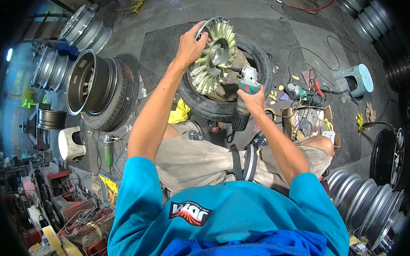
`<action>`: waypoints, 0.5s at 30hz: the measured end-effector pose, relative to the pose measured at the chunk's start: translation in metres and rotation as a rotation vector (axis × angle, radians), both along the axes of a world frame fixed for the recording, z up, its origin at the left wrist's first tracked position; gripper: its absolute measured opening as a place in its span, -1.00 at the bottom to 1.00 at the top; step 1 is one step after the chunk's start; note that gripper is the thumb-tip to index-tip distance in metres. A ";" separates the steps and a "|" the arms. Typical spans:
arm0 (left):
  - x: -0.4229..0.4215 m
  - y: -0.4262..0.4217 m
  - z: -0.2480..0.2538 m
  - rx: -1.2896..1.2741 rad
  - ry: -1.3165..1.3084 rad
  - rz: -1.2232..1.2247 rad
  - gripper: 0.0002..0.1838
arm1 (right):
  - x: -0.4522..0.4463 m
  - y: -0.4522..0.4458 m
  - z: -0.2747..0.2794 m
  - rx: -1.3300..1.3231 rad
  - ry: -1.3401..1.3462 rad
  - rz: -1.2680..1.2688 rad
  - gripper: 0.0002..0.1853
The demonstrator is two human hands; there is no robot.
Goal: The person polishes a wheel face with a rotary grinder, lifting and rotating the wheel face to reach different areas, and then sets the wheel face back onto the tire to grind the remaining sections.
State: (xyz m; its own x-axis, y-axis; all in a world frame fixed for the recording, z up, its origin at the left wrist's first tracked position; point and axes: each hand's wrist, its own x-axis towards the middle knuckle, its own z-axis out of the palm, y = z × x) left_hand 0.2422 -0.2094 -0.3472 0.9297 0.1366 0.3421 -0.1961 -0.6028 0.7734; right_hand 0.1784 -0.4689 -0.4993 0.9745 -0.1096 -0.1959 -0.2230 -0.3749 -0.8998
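Note:
My left hand (192, 44) grips the upper left edge of a many-spoked alloy wheel (217, 56), its spokes a pale yellow-green. The wheel is tilted up over a black tire (206, 109) lying flat on the floor. My right hand (253, 100) is wrapped round a green and black angle grinder (250, 84) with a silver gear head. From the head a thin attachment with a yellowish tip (222, 66) reaches to near the wheel's hub; whether it touches I cannot tell. Brownish cloth (239, 61) shows inside the tire, behind the wheel.
A yellow cloth (179, 111) lies left of the tire. To the right are another grinder (298, 92), a cardboard box (287, 120) of abrasive pieces, cords and a light-blue stool (361, 81). Left stand wheel rims (82, 81), a white stool (71, 144) and a green tool (108, 152).

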 end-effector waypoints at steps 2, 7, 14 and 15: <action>0.000 0.000 -0.001 -0.028 0.015 0.019 -0.50 | 0.000 -0.012 -0.008 -0.016 -0.015 -0.009 0.07; 0.003 -0.001 -0.001 0.002 0.002 0.005 -0.50 | 0.004 -0.036 -0.017 0.047 -0.036 -0.017 0.02; 0.001 -0.008 0.001 0.012 0.005 -0.011 -0.49 | 0.009 -0.028 0.020 0.092 -0.114 0.013 0.07; 0.000 -0.008 0.002 0.017 0.004 -0.009 -0.49 | 0.008 -0.027 0.015 0.097 -0.115 0.015 0.07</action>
State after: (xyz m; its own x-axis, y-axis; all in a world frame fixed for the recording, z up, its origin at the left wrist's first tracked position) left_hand 0.2420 -0.2175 -0.3453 0.9323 0.1227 0.3404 -0.1979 -0.6145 0.7637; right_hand 0.1861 -0.4955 -0.4848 0.9925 -0.0813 -0.0914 -0.1111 -0.2872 -0.9514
